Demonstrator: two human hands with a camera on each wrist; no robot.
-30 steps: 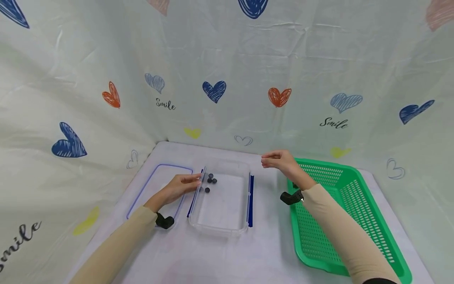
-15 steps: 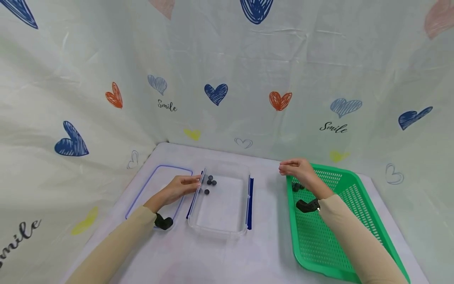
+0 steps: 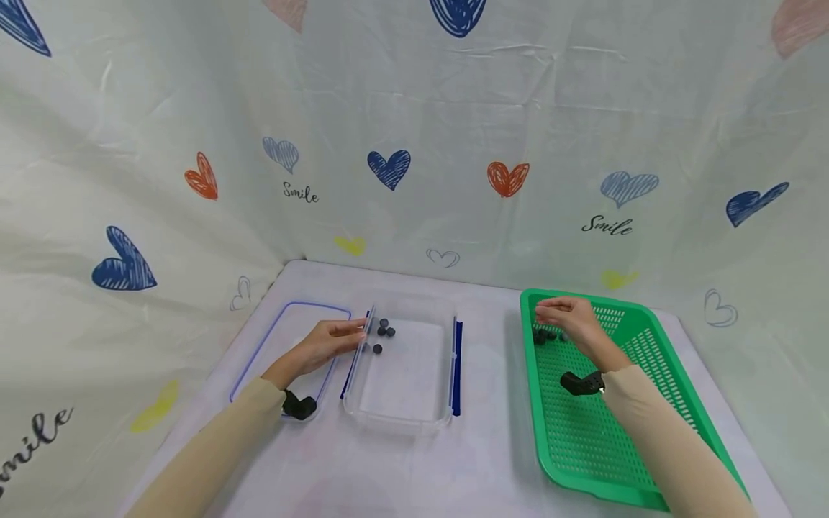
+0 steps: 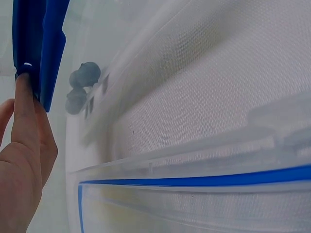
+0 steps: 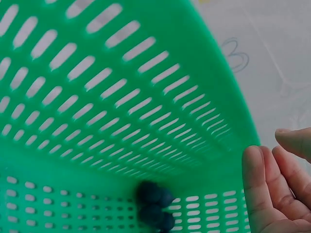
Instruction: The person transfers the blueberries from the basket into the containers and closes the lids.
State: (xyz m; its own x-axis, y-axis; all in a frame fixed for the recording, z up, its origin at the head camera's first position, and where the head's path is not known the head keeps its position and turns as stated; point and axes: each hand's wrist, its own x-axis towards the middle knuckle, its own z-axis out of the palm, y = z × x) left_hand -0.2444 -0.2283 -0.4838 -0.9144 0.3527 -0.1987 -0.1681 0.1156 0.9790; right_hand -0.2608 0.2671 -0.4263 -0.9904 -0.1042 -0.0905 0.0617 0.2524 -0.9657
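Note:
The left hand (image 3: 322, 347) holds the near-left side of a clear plastic box (image 3: 414, 419), its fingertips at a blue latch (image 4: 41, 48). Inside the box, toward its back left, lie several dark round blueberries (image 3: 382, 332), blurred through the plastic in the left wrist view. My right hand (image 3: 576, 322) hovers over the back left part of a green slotted basket (image 3: 540, 460), fingers extended and thumb apart, nothing between them in the right wrist view. More blueberries (image 5: 154, 204) cluster in the basket's corner beneath that hand.
A clear lid with a blue seal (image 3: 259, 350) lies left of the box, partly under the left forearm. Another blue latch (image 3: 458, 370) hangs on the box's right side. Behind the white table (image 3: 495, 424) stands a heart-printed curtain (image 3: 447, 108).
My right hand has moved right, from the gap between box and basket to above the basket's back left corner. The left hand stays in place at the box.

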